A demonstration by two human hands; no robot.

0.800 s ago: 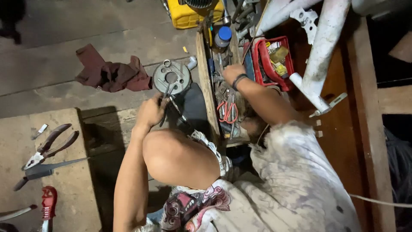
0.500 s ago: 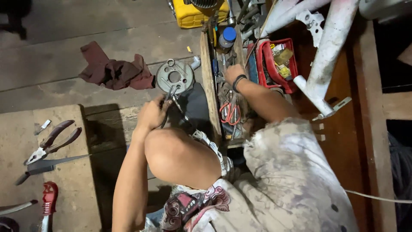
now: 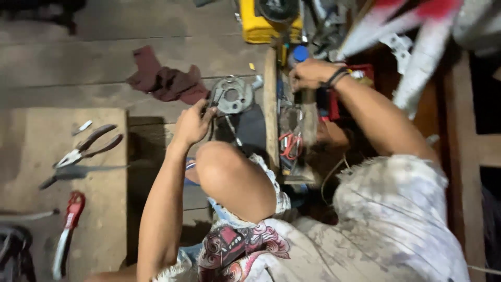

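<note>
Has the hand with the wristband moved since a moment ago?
Yes. The right hand was near the red tray; it now sits closer to the blue cap and yellow container.

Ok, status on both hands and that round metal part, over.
Left hand at round grey metal disc, gripping a thin tool. Right hand in the cluttered wooden toolbox. Maroon rag beside disc.

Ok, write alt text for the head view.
Seen from above, a crouching person's left hand touches a round metal disc on the floor, while the right hand reaches into a cluttered toolbox. Pliers lie further left.
</note>
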